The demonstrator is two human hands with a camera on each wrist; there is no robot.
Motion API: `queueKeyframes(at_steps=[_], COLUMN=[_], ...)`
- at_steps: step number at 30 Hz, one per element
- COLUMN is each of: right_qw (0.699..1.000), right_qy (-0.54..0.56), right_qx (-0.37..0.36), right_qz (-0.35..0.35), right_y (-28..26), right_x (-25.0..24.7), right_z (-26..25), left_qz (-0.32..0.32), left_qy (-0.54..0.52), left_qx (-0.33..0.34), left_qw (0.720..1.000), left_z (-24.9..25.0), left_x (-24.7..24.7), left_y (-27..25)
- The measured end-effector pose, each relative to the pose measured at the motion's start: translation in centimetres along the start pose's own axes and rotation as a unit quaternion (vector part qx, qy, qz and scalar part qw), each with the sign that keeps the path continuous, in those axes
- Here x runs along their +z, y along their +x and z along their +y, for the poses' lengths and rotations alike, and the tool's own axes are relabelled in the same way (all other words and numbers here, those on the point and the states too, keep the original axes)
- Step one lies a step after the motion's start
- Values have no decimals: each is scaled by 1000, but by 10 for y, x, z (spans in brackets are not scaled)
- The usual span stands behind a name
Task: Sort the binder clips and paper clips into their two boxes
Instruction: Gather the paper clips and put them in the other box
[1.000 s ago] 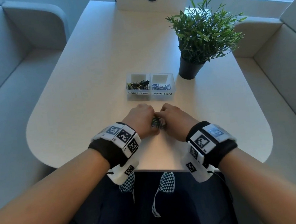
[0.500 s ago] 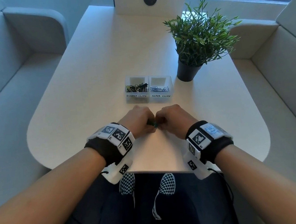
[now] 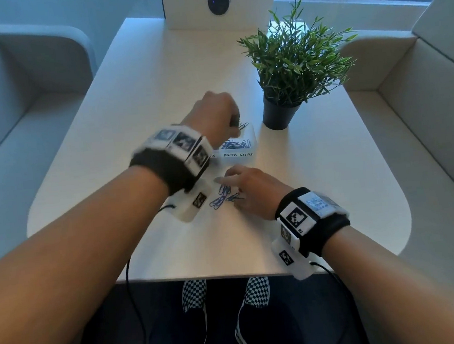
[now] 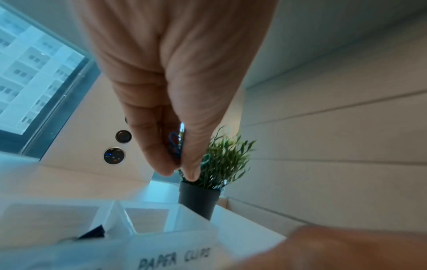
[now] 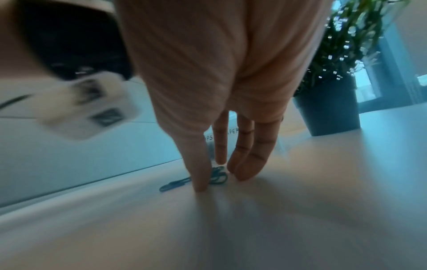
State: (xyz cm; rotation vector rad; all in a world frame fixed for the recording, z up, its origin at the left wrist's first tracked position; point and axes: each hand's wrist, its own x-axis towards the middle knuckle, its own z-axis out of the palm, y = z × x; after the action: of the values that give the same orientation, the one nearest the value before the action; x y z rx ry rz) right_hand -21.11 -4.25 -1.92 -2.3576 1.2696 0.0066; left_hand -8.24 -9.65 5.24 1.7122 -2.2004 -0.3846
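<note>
On the white rounded table (image 3: pixel 318 179) we see the translucent box labelled PAPER CLIPS (image 3: pixel 239 154). Our left hand (image 3: pixel 215 117) hovers above it; only the left wrist view shows its fingertips (image 4: pixel 161 164) pinching blue paper clips (image 4: pixel 174 146). Our right hand (image 3: pixel 252 188) rests straight fingers on the loose blue paper clips (image 3: pixel 222 197) lying nearer us.

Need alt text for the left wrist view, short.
The left hand pinches blue paper clips above the open box labelled PAPER CLIPS. A potted plant stands behind the box.
</note>
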Motion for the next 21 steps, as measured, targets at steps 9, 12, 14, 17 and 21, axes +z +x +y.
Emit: queueKeyframes(at_steps=[9,12,14,17,21], right_qw=[994,993,991,990,984], right_qy=[-87,-90,-104,-109,-134], right_qx=[-69,-70,-79,-85,-118], right_qz=[-1,-11,-15,-19,-13], right_y=[-3,-4,-3,3,5], right_x=[6,9,11,10,9], right_z=[-9,-12,-14,-17,-18], left_qz=[-112,-115,-87,-12,34], left_qy=[142,134,124,59,17], left_qx=[1,8,25,27,16], left_qw=[983,984,988,998,999], left_z=[3,3,4,5,-6], left_x=[31,27,24,14,5], left_y=[50,52,50,35,-9])
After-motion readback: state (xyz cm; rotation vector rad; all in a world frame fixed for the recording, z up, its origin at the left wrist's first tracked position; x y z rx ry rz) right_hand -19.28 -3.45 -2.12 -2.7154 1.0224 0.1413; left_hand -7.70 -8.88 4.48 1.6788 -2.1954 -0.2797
